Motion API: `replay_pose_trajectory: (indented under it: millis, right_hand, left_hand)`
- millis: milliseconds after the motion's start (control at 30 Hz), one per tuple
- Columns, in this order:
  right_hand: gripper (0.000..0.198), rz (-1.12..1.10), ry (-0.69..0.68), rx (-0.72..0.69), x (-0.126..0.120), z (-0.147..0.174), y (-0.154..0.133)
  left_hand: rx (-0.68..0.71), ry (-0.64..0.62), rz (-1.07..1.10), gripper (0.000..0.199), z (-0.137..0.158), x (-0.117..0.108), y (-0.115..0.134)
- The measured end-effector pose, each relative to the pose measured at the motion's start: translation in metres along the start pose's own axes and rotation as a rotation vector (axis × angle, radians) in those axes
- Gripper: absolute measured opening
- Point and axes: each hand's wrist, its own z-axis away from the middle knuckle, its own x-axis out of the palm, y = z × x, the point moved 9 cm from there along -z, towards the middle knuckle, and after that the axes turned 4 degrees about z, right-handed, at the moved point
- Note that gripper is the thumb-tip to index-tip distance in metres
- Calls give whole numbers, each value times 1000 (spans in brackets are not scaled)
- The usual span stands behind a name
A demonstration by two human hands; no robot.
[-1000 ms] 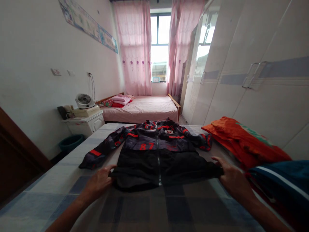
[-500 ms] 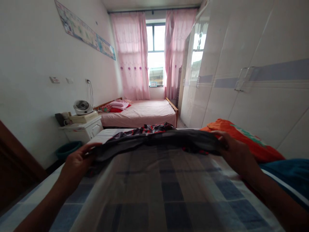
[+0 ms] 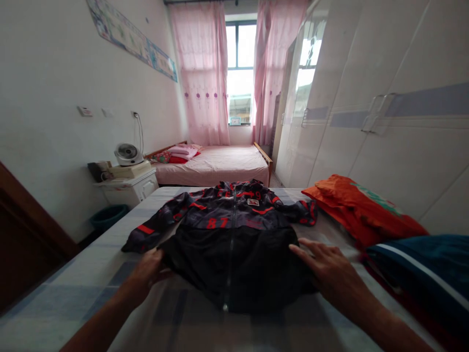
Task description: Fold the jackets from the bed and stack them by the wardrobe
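Note:
A black jacket point(image 3: 234, 244) with red markings and a front zip lies face up before me, collar away from me and hem towards me. Its sleeves spread out to both sides. My left hand point(image 3: 146, 274) pinches the jacket's left edge near the hem, the fingers partly under the cloth. At the opposite edge my right hand point(image 3: 324, 266) is closed on the fabric, thumb and forefinger at its side; some fingertips are hidden. The zip pull hangs at the bottom middle of the hem.
The jacket is over a bed with a checked sheet point(image 3: 98, 288). On the right lie folded orange clothing point(image 3: 362, 205) and dark teal clothing with a white stripe point(image 3: 421, 264). Beyond stand a pink-sheeted bed point(image 3: 227, 164), a cabinet point(image 3: 142, 183) with a fan point(image 3: 128, 154), and a wardrobe point(image 3: 388, 161).
The jacket's lower part, held raised and stretched before, has come down towards me, so its front now shows. Both hands have moved lower and slightly closer together.

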Motion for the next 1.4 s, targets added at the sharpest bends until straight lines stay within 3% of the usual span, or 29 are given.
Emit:
replay_pose_trajectory:
  millis: [100, 167, 300, 367, 433, 567, 633, 700, 767, 933, 1033, 1133, 1200, 1267, 1400]
  right_hand:
    - [39, -107, -126, -21, 15, -13, -10]
    - [35, -200, -114, 131, 4, -29, 17]
    - [30, -276, 282, 615, -65, -37, 111]
    - [26, -264, 410, 712, -85, -23, 133]
    - [27, -227, 350, 669, -78, -10, 133]
    - [35, -222, 21, 440, -23, 19, 101]
    - [34, -241, 32, 390, -16, 32, 93]
    - [29, -216, 167, 388, -28, 41, 92]
    - [22, -199, 226, 367, -35, 46, 91]
    - [19, -334, -53, 367, 0, 65, 95]
    - [19, -424, -208, 374, 22, 90, 102]
    - [30, -533, -432, 361, 43, 111, 106]
    - [42, -559, -441, 414, 41, 106, 114]
    - [44, -574, -354, 430, 27, 75, 111]
    - [36, -593, -191, 253, -6, -25, 52]
  left_hand:
    - [164, -15, -182, 43, -10, 15, 14]
    - [306, 43, -257, 43, -13, 13, 46]
    - [557, 299, -294, 46, 8, -22, 128]
    - [643, 379, -338, 50, 26, -38, 150]
    - [634, 310, -443, 52, 33, -40, 144]
    - [539, -12, -751, 46, 35, -24, 90]
    - [598, 5, -811, 43, 41, -26, 82]
    - [705, 96, -805, 33, 53, -31, 90]
    - [733, 79, -814, 24, 59, -29, 93]
    - [534, -284, -865, 24, 57, -15, 50]
    - [475, -382, -858, 23, 64, -22, 20]
    - [314, -469, -857, 30, 63, -29, -7]
    - [219, -456, -821, 35, 48, -31, -8]
    - [218, -380, -780, 41, 22, -32, 8]
    - [447, 71, -919, 50, -37, -56, 62]
